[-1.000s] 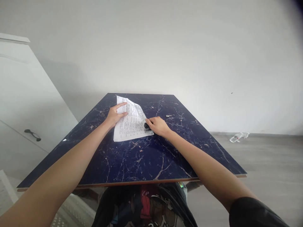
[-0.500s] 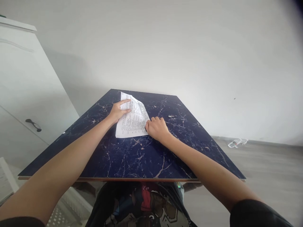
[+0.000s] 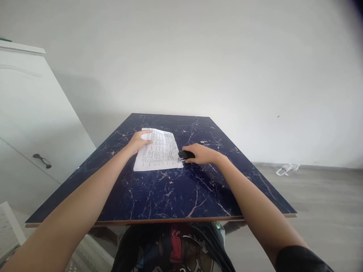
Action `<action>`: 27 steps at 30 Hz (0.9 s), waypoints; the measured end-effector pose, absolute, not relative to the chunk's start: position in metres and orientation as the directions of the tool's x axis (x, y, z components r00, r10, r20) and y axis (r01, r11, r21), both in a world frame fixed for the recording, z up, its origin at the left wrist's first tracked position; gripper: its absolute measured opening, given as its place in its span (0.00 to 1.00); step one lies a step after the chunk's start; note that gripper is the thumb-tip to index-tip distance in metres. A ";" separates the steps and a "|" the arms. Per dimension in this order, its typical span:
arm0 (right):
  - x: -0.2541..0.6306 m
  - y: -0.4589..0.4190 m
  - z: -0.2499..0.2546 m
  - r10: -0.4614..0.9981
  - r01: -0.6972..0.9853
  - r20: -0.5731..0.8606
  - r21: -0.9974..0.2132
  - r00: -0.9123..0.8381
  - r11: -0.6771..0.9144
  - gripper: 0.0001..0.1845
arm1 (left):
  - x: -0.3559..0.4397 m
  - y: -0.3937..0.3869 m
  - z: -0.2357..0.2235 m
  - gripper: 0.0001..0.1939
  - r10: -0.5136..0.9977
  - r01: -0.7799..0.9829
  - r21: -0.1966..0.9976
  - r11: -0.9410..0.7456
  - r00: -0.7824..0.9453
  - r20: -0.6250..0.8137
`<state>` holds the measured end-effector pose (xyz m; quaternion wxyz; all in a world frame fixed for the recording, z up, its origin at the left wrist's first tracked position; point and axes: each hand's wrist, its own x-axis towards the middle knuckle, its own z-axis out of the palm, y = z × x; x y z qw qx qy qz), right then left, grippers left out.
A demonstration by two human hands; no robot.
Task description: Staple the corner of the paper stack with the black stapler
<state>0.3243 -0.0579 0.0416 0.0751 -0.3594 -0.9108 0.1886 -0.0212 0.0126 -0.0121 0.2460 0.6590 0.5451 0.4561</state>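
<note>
Printed sheets of paper (image 3: 159, 153) lie on the dark blue marbled table (image 3: 159, 200), their right side slightly wrinkled. My left hand (image 3: 138, 141) holds them at the left edge, with its thumb and a finger spread over the print. In my right hand (image 3: 200, 153) is a black stapler (image 3: 186, 155). Its front end is at the lower right corner of the sheets; whether the paper sits between its jaws I cannot tell.
A small light-coloured item (image 3: 203, 142) lies on the table beyond my right hand. To the left stands a white cabinet (image 3: 42, 113) with a dark handle. A crumpled clear plastic piece (image 3: 287, 169) is on the floor by the wall.
The paper has flattened and come slightly nearer to me. My right hand has shifted right and turned, so the stapler now shows. My left hand keeps to the paper's left edge.
</note>
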 end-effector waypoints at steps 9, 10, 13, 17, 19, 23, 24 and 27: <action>0.373 -0.037 0.051 0.851 0.784 0.050 -0.362 -0.523 0.504 0.09 | -0.032 0.022 -0.013 0.38 0.976 0.840 0.505 -0.200 0.123 0.181; 0.375 -0.033 0.050 0.894 0.814 0.099 -0.380 -0.437 0.439 0.10 | -0.033 0.022 -0.013 0.40 0.977 0.846 0.494 -0.201 0.135 0.167; 0.380 -0.025 0.047 0.957 0.859 0.206 -0.432 -0.202 0.274 0.10 | -0.035 0.021 -0.011 0.46 0.978 0.841 0.498 -0.210 0.173 0.120; 0.371 -0.021 0.036 0.950 0.863 0.282 -0.438 -0.134 0.252 0.08 | -0.029 0.014 -0.005 0.53 0.986 0.858 0.488 -0.160 0.160 0.042; 0.356 -0.023 0.029 0.944 0.843 0.294 -0.461 -0.150 0.278 0.09 | -0.025 0.009 -0.002 0.57 0.992 0.887 0.449 -0.102 0.125 -0.022; 0.316 -0.030 0.016 0.928 0.814 0.316 -0.475 -0.197 0.335 0.09 | -0.018 0.003 0.004 0.61 0.988 0.934 0.345 -0.092 0.129 -0.085; 0.308 -0.030 0.014 0.925 0.820 0.318 -0.459 -0.209 0.343 0.08 | -0.017 0.003 0.005 0.61 0.987 0.939 0.329 -0.097 0.134 -0.093; 0.299 -0.027 0.009 0.925 0.860 0.334 -0.402 -0.182 0.314 0.05 | -0.016 0.001 0.006 0.60 0.986 0.939 0.334 -0.086 0.129 -0.107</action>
